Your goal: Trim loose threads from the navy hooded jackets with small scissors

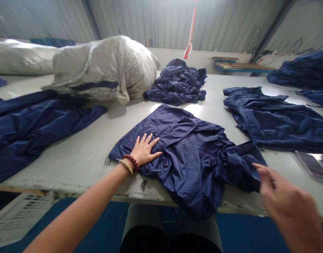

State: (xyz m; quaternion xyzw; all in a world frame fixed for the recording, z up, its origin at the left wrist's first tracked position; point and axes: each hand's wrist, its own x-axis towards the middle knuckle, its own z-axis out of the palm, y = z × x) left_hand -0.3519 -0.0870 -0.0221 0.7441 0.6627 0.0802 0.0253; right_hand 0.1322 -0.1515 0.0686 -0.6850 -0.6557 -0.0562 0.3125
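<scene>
A navy blue jacket is spread on the table in front of me, its lower part drooping over the front edge. My left hand lies flat on its left part with the fingers spread, pressing the cloth. On that wrist are two bead bracelets. At the jacket's right end, my right hand is closed, thumb and forefinger at the cuff of a sleeve. Motion blurs this hand a little, and its other fingers are curled and partly hidden. A drawcord loop sticks out at the jacket's left corner.
More navy garments lie at left, in a heap behind and at right. A big silvery sack stands back left. A phone rests near the right edge. A white plastic basket sits below the table.
</scene>
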